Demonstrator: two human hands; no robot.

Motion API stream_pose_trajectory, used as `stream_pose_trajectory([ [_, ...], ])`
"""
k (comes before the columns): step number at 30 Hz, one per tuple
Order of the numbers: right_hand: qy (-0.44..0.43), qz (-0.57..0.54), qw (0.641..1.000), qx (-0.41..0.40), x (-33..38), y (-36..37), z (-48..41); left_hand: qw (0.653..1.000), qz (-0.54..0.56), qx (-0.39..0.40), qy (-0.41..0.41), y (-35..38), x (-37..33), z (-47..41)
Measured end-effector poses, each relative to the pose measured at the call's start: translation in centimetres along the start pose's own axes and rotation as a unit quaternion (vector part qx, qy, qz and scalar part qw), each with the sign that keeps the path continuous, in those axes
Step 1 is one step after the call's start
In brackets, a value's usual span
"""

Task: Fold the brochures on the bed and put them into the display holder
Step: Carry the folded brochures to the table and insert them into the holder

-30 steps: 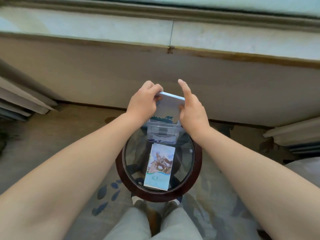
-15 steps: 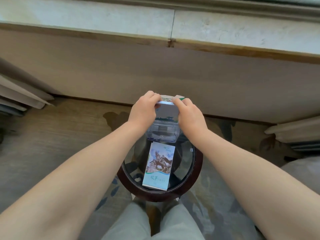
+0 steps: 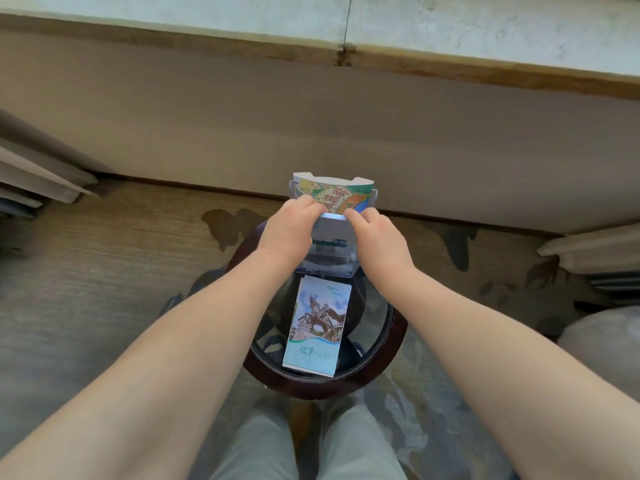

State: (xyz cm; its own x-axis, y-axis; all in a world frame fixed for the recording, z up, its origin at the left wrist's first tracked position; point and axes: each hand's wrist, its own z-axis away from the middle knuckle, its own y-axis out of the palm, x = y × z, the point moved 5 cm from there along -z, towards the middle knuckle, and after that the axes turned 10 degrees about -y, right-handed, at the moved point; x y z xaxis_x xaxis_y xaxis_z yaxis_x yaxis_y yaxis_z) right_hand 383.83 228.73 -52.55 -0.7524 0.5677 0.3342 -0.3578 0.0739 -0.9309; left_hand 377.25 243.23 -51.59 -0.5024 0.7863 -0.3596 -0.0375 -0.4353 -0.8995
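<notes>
A clear plastic display holder (image 3: 329, 261) stands at the far side of a small round glass-topped table (image 3: 381, 344). A colourful brochure (image 3: 332, 194) stands upright at its back. In front of it a pale blue folded brochure (image 3: 332, 232) sits in the holder. My left hand (image 3: 289, 225) and my right hand (image 3: 375, 233) pinch that brochure's top edge from either side, fingers curled. Another folded brochure (image 3: 317, 325), with a horse statue picture, lies flat on the glass nearer to me.
The table has a dark wooden rim. Behind it run a beige wall and a stone sill (image 3: 450, 32). Curtain folds (image 3: 31, 174) hang at the left and curtain folds (image 3: 595, 251) at the right. My legs (image 3: 311, 448) stand close to the table on patterned carpet.
Both hands have lowered the pale blue brochure deeper into the holder. The colourful brochure behind it now shows above my fingers.
</notes>
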Motion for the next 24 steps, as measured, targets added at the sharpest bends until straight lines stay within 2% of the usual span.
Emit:
stream_pose_trajectory([
  [7,0.019,-0.003,1.000,0.015,0.0,1.5,0.3,1.000,-0.024,-0.003,0.002,1.0,0.3,0.2],
  [15,0.006,0.027,1.000,-0.009,0.5,2.3,1.8,0.992,-0.109,-0.054,0.031,1.7,0.7,2.6],
  [21,0.077,-0.010,0.996,-0.047,-0.8,4.3,5.6,0.986,-0.156,-0.053,0.006,4.2,2.8,6.7],
  [24,0.132,-0.020,0.991,0.003,-1.7,7.5,7.8,0.987,-0.161,0.004,-0.024,7.4,4.2,8.9],
])
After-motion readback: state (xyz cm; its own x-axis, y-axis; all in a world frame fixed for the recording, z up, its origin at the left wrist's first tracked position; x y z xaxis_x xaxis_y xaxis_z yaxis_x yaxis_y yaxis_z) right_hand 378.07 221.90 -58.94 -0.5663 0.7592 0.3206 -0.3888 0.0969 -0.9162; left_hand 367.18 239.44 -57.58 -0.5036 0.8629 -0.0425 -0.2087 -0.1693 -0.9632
